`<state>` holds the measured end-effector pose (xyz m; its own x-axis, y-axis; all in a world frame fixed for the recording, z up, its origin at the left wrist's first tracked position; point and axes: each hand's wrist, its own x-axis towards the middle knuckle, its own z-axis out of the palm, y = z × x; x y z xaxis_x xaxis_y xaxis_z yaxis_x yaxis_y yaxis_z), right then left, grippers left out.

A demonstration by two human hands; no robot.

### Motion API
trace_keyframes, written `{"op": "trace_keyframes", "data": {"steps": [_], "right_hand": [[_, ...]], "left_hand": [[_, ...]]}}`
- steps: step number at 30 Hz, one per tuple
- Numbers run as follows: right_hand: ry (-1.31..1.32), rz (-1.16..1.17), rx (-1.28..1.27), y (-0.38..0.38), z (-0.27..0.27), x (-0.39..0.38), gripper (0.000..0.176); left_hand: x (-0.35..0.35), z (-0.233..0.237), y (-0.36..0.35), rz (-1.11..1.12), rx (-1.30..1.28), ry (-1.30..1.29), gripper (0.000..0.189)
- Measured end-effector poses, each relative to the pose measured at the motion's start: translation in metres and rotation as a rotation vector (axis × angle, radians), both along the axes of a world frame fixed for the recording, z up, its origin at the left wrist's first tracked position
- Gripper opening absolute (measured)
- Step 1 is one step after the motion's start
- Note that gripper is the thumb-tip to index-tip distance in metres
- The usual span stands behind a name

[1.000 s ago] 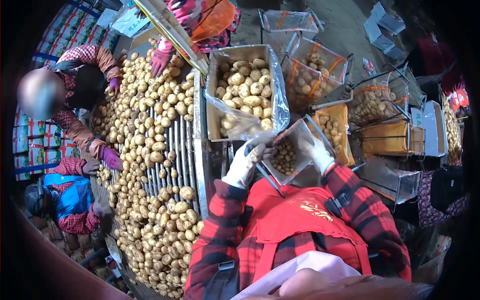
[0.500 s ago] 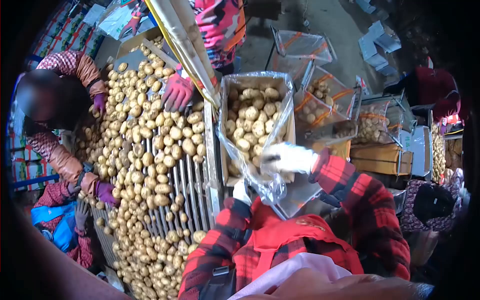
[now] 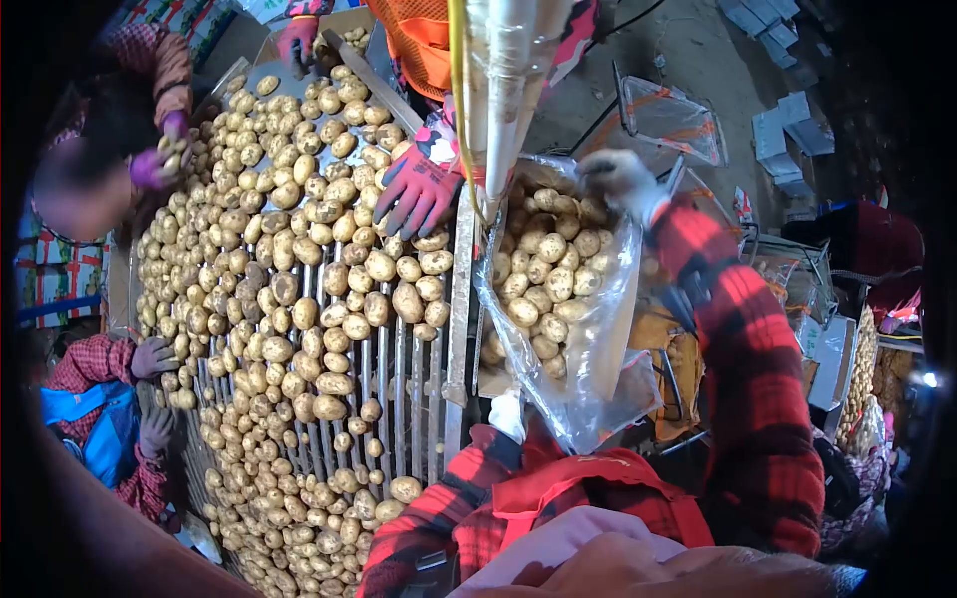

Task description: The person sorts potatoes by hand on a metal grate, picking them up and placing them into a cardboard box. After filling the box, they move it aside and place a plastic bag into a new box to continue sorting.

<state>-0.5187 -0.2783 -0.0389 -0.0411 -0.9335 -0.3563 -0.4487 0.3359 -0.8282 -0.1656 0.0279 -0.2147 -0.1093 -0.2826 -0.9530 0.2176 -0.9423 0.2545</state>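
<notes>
A cardboard box [image 3: 603,349] with a clear plastic liner [image 3: 620,274] stands in front of me, full of potatoes [image 3: 558,249]. My right hand [image 3: 616,179], in a white glove with dark patches, is at the box's far right corner. Its fingers curl over the liner's edge there. My left hand [image 3: 506,416], also in a white glove, is low at the box's near left edge. The sleeve and the box side hide most of its fingers, so its grip does not show.
A slatted sorting table [image 3: 399,379] covered in potatoes runs along the left, beyond a metal rail [image 3: 463,299]. A co-worker's pink glove [image 3: 424,189] rests on potatoes beside a pole [image 3: 503,90]. More co-workers' hands reach in from the left. Wire-framed bags [image 3: 678,120] stand at right.
My right hand has moved away from me, from the box's near side to its far right corner. My left hand stays at the near edge. The view has shifted left.
</notes>
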Motion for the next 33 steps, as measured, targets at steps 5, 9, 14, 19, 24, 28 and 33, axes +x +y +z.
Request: {"op": "trace_keyframes", "data": {"steps": [5, 9, 14, 19, 24, 28, 33], "right_hand": [[0.174, 0.861, 0.341, 0.085, 0.060, 0.076, 0.038], [0.312, 0.436, 0.077, 0.042, 0.052, 0.083, 0.053], [0.708, 0.258, -0.333, -0.084, -0.111, 0.085, 0.040], [0.355, 0.287, -0.264, -0.073, -0.104, 0.087, 0.026], [0.538, 0.340, -0.238, 0.059, -0.005, 0.071, 0.027], [0.092, 1.001, 0.146, 0.162, 0.044, 0.090, 0.033], [0.673, 0.165, -0.411, 0.081, 0.005, 0.097, 0.050]], "left_hand": [[-0.005, 0.005, 0.004, 0.037, -0.084, 0.162, 0.031], [-0.008, 0.017, -0.003, 0.050, -0.049, 0.133, 0.031], [0.001, 0.023, -0.003, 0.068, -0.091, 0.137, 0.031], [0.002, 0.008, 0.007, -0.115, -0.245, 0.062, 0.032], [-0.008, 0.034, -0.003, 0.022, -0.171, 0.170, 0.030], [-0.013, 0.042, -0.007, 0.043, -0.203, 0.161, 0.030], [-0.017, 0.054, -0.012, 0.053, -0.127, 0.134, 0.034]]}}
